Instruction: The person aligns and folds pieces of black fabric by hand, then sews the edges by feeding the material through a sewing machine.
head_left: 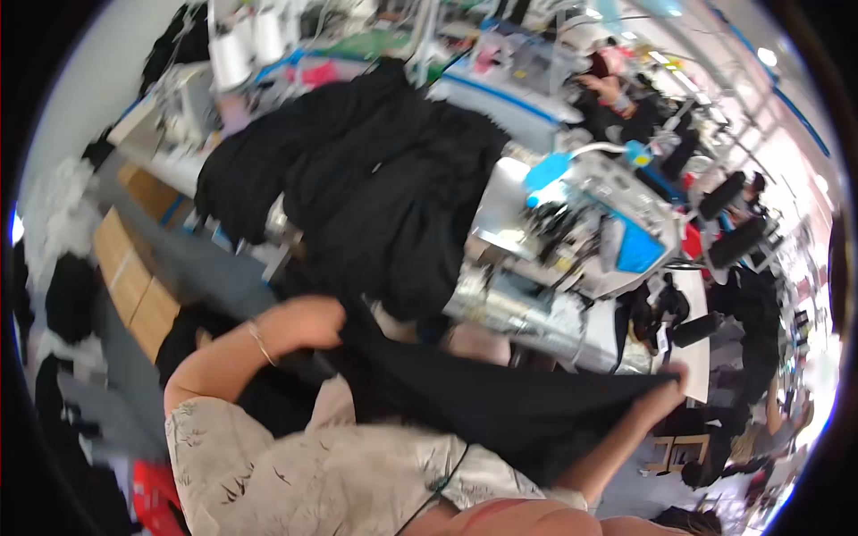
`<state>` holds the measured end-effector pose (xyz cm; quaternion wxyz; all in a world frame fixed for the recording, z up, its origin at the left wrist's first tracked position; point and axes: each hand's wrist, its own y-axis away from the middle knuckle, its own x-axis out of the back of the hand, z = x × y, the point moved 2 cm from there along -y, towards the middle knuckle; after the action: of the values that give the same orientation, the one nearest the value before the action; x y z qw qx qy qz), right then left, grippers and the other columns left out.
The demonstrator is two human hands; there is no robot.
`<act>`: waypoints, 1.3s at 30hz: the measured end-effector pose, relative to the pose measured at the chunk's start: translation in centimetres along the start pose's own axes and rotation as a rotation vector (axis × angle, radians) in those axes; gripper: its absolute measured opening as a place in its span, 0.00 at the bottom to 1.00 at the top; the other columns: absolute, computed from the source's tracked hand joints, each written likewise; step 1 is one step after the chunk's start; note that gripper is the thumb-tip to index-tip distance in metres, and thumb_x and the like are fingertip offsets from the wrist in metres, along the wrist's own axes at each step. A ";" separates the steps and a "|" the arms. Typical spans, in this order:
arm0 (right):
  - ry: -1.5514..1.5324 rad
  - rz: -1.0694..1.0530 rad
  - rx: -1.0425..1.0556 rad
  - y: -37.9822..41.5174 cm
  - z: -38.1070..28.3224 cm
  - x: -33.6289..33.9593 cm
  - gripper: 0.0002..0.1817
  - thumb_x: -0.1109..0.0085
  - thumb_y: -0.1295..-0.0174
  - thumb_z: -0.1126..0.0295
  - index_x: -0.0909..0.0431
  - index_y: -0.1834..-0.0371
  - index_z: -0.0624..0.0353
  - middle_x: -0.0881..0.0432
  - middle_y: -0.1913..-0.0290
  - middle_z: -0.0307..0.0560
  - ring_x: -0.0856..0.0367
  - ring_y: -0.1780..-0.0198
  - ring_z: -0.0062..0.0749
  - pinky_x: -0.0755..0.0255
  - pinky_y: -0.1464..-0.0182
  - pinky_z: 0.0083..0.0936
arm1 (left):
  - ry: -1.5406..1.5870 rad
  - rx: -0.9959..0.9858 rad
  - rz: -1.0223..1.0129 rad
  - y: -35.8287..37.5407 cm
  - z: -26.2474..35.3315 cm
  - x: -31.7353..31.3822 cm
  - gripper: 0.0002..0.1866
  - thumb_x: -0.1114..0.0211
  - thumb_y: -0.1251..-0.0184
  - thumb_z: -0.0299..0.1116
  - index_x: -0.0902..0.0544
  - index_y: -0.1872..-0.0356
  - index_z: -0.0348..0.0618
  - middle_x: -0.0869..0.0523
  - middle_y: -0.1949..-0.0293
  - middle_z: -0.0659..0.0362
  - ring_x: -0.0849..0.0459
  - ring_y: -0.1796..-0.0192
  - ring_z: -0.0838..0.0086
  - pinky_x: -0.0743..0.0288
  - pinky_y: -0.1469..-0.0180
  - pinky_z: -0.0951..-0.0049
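A length of black fabric [509, 402] is stretched across in front of my body, between my two hands. My left hand [313, 322], with a thin bracelet on the wrist, is closed on the fabric's left end. Out to the right, my right hand [668, 386] grips the other upper corner; its fingers are somewhat blurred. Just beyond the fabric, a large heap of black cloth [384, 170] covers the work table and hangs over its near edge. To the right of that heap stands a white and blue sewing machine [599, 223], near my right hand.
White thread cones [231, 59] stand at the back left, and black thread cones [737, 241] at the right. Cardboard [134, 281] and white material [63, 214] lie at the left. Another person's hand [603, 87] shows at the far back.
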<state>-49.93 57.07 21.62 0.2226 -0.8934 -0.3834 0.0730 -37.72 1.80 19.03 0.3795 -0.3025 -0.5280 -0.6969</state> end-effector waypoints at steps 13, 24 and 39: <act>-0.656 -1.506 1.053 32.3 -9.3 -28.8 0.10 0.45 0.63 0.82 0.20 0.77 0.56 0.16 0.64 0.40 0.21 0.54 0.39 0.28 0.51 0.35 | -0.348 1.391 0.604 35.2 -10.9 -34.8 0.34 0.28 0.59 0.29 0.27 0.44 0.44 0.26 0.44 0.52 0.29 0.41 0.55 0.37 0.39 0.52; -0.995 -2.044 0.343 25.0 -19.9 -19.5 0.21 0.57 0.42 0.82 0.27 0.44 0.64 0.20 0.49 0.53 0.23 0.45 0.46 0.29 0.44 0.37 | 0.345 0.519 0.459 10.3 -11.7 -30.2 0.09 0.39 0.42 0.33 0.18 0.66 0.38 0.17 0.66 0.44 0.20 0.61 0.47 0.25 0.58 0.52; -1.325 -1.552 0.801 20.2 -25.1 -16.6 0.19 0.43 0.39 0.66 0.23 0.48 0.67 0.22 0.49 0.59 0.20 0.53 0.45 0.25 0.55 0.35 | 0.062 -0.145 1.042 -11.9 -4.5 2.7 0.11 0.35 0.50 0.27 0.18 0.62 0.41 0.19 0.60 0.57 0.22 0.52 0.60 0.30 0.51 0.56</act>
<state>-40.71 24.35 34.12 0.2320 -0.0552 -0.8338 0.4980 -49.33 -1.24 14.08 0.6693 -0.5294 -0.2465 -0.4593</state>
